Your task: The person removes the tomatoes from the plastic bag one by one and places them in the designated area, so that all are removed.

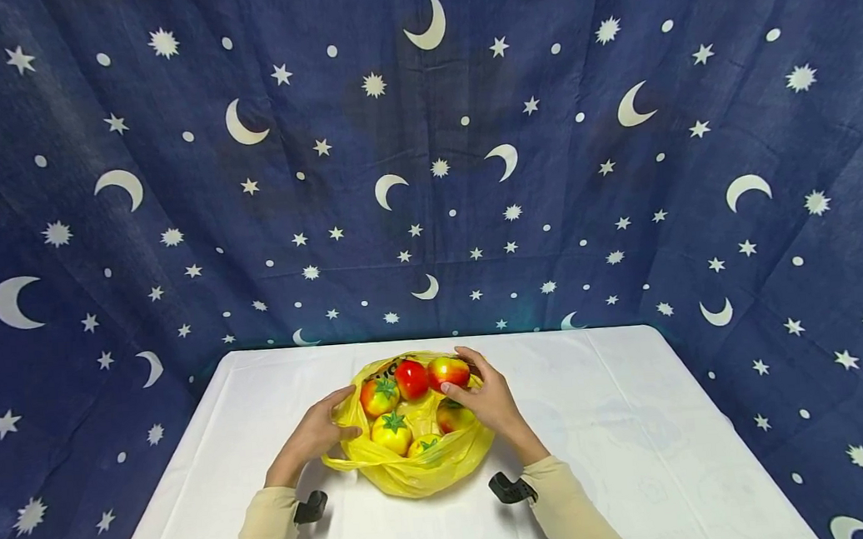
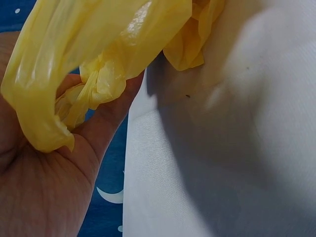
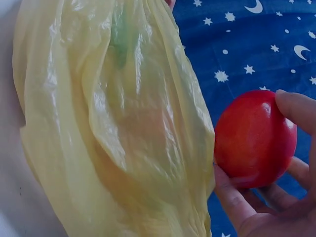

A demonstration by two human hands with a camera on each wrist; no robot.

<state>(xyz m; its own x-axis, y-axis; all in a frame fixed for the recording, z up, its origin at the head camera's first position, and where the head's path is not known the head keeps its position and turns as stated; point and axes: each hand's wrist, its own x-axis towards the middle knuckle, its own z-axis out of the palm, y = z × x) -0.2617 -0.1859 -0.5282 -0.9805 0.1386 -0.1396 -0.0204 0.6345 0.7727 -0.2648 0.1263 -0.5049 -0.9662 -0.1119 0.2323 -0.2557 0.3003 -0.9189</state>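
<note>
A yellow plastic bag (image 1: 434, 474) sits with its mouth wide on the white table. Inside lie several glossy red and yellow tomato-like fruits (image 1: 392, 432), some with green leafy tops. At the bag's left rim, my left hand (image 1: 314, 435) grips the plastic; in the left wrist view a loop of the bag hangs over the palm and hides some of the fingers. My right hand (image 1: 495, 400) pinches a smooth red-and-yellow fruit (image 3: 256, 139) between thumb and fingers, above the right side of the bag's mouth. Another fruit (image 1: 453, 417) is partly hidden beneath that hand.
The white-covered table (image 1: 625, 456) extends on both sides of the bag. Behind it hangs a dark blue curtain (image 1: 437, 236) with moons and stars. A black wrist mount (image 1: 512, 489) sticks out from the right sleeve, and another black mount (image 1: 311, 507) from the left.
</note>
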